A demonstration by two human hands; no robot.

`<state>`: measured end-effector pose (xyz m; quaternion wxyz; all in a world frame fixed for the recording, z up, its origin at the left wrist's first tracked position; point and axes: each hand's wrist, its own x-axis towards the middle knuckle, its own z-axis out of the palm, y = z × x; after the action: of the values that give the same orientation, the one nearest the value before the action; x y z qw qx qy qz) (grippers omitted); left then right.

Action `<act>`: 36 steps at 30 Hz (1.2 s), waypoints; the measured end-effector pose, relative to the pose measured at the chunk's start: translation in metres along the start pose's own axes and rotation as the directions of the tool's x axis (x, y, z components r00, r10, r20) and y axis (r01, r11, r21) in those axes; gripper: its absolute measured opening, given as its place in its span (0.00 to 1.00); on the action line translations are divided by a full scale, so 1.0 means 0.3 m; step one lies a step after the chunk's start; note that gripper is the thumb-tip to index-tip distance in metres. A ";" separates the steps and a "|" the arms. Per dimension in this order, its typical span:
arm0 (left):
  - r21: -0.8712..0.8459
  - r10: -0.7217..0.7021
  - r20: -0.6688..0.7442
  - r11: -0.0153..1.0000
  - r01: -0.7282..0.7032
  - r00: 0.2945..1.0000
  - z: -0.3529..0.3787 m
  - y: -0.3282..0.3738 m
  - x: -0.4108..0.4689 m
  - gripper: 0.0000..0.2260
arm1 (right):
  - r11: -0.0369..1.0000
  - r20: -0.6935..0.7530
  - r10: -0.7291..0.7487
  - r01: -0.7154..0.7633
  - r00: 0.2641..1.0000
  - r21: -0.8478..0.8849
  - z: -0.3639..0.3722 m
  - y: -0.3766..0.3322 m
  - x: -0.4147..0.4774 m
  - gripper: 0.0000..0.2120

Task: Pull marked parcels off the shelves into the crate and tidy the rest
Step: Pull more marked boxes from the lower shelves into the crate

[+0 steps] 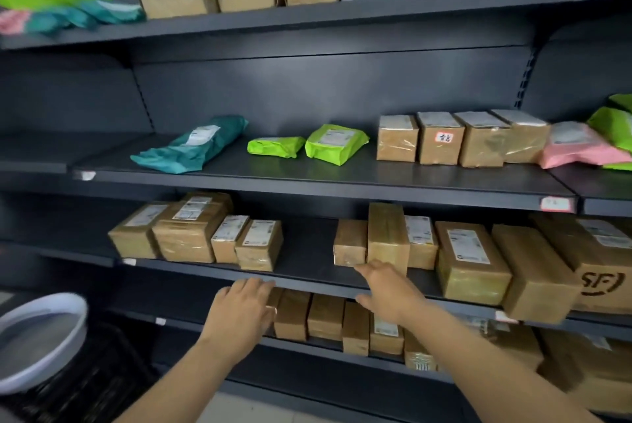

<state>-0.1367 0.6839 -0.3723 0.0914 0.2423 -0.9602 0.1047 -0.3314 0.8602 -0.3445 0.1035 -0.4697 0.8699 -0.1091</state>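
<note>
Marked box (pixel 440 149) (red-bordered sticker on its front) stands second from the left in a row of four cardboard boxes, right part of the middle shelf (pixel 307 180), untouched. One shelf down, right hand (pixel 388 289) reaches in with fingers spread and straight, holding nothing; index tip at the near bottom edge of a small cardboard box (pixel 349 241), contact unclear. Tall box (pixel 388 238) stands just right of it, touching. Left hand (pixel 239 308) is released, fingers straight at that lower shelf's front edge (pixel 307 277). Black crate (pixel 99 385) near left on the floor, white basin (pixel 44 327) on top.
</note>
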 end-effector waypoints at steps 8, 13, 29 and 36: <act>0.023 -0.052 0.069 0.998 0.050 0.996 0.158 -0.121 0.287 0.24 | 0.998 0.118 -0.009 0.001 0.993 0.070 0.086 0.068 0.378 0.27; -0.002 -0.034 0.109 0.999 0.034 0.994 0.282 -0.201 0.400 0.22 | 0.994 0.146 0.097 -0.103 0.984 0.036 0.175 0.067 0.536 0.26; -0.242 0.194 0.258 0.961 -0.131 0.946 0.619 -0.454 0.783 0.26 | 0.835 0.084 0.548 -0.540 0.832 -0.101 0.368 0.043 0.870 0.35; -0.293 0.190 0.250 0.949 -0.113 0.949 0.649 -0.461 0.786 0.27 | 0.779 -0.056 0.613 -0.615 0.788 -0.124 0.452 0.018 0.905 0.35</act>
<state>-0.2982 0.4118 -0.4845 -0.0185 0.1641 -0.9846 -0.0574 -0.4430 0.6225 -0.4966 0.0958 -0.1663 0.9813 -0.0132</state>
